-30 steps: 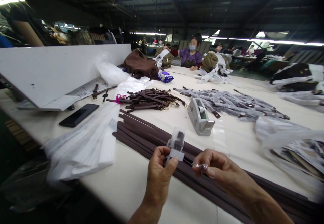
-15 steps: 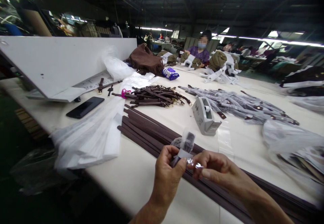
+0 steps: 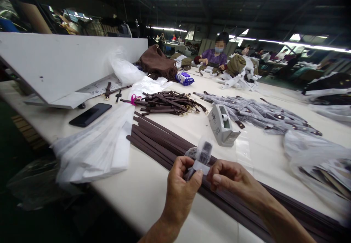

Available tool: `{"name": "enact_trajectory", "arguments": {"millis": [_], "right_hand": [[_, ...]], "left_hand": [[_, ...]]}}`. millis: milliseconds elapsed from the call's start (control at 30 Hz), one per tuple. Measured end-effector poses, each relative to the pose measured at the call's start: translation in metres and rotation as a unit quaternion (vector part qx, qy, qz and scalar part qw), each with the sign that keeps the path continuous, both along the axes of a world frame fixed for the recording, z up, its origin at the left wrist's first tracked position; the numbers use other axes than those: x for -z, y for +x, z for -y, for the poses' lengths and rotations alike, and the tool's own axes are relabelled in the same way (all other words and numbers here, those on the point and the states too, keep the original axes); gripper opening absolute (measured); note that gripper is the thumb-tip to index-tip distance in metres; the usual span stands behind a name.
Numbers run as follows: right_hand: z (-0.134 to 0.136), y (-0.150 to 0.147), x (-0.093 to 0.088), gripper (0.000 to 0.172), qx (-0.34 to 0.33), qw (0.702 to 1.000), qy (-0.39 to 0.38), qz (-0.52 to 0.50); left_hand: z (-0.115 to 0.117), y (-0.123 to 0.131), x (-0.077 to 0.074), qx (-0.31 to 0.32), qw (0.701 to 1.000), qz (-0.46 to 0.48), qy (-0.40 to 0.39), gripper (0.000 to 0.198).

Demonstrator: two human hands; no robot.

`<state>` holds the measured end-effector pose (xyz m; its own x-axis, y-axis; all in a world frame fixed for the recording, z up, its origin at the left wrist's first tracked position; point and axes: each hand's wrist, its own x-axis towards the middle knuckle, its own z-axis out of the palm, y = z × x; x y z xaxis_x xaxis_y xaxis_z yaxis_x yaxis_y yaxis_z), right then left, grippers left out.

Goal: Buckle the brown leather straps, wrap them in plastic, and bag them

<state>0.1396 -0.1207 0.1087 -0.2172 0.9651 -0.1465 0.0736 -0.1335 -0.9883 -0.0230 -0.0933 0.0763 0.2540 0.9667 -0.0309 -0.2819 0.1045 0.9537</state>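
Observation:
My left hand [image 3: 182,184] is closed around a dark strap folded up in translucent plastic wrap [image 3: 204,153]. A white band [image 3: 201,167] circles this bundle, and my left thumb presses on it. At the band's right edge, my right hand [image 3: 230,175] has its thumb and forefinger pinched together. The shiny clear tape seen earlier in those fingers hardly shows now. Beneath both hands lie long dark brown strips [image 3: 161,140]. A grey tape dispenser [image 3: 222,126] stands just beyond the hands.
Brown buckled straps [image 3: 170,103] lie in a pile behind the strips, with plastic-wrapped straps [image 3: 255,113] to the right. White wrapping sheets [image 3: 95,151] and a phone [image 3: 90,115] are on the left. A co-worker [image 3: 216,54] sits across the table, handling olive-coloured material.
The shiny clear tape between my hands has gone from plain sight, and my right fingers have come closer to the white band. The co-worker's hands have moved.

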Motion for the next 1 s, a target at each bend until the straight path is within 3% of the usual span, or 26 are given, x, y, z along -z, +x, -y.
{"name": "enact_trajectory", "arguments": {"millis": [133,333,600,1000], "right_hand": [[-0.005,-0.001,0.0,0.032,0.012,1.0,0.009,0.021],[-0.004,0.004,0.002,0.033,0.016,1.0,-0.008,-0.003],[0.007,-0.002,-0.022,0.024,-0.02,0.997,0.073,-0.026],[-0.005,-0.002,-0.005,0.039,0.004,0.997,0.063,0.037]], "left_hand": [[-0.001,-0.001,-0.001,0.006,0.999,0.045,-0.017,0.022],[-0.008,-0.006,-0.01,0.027,0.977,0.173,-0.122,0.031],[-0.009,0.001,0.0,0.002,0.994,0.099,-0.051,0.028],[0.001,0.001,-0.008,0.024,0.999,0.024,0.0,0.021]]}}
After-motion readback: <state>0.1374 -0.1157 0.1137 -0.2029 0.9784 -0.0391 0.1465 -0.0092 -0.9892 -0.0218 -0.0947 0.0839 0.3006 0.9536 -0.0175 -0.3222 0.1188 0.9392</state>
